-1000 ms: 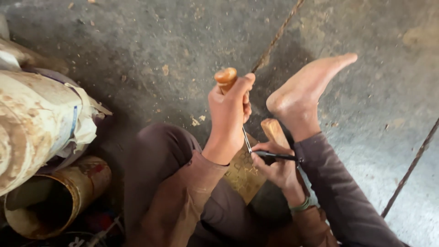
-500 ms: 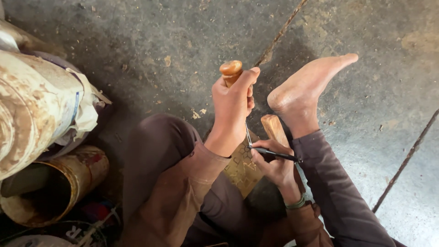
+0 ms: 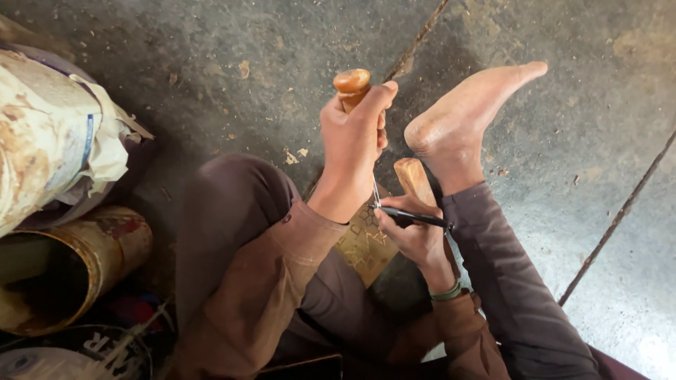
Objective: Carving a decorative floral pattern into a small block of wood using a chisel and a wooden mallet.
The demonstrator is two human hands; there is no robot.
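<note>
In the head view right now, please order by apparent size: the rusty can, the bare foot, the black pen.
1. Rusty can, partly cut off by the frame.
2. Bare foot; it looks close to the can, so this order is unsure.
3. Black pen, held by the right hand.

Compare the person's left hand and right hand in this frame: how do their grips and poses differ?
The left hand is wrapped in a fist around a rounded wooden handle and raised higher; the right hand sits lower, pinching a thin dark pen in its fingers. The left wrist is bare past the brown sleeve; the right wears a green band. Both meet over the patterned wooden piece.
</note>
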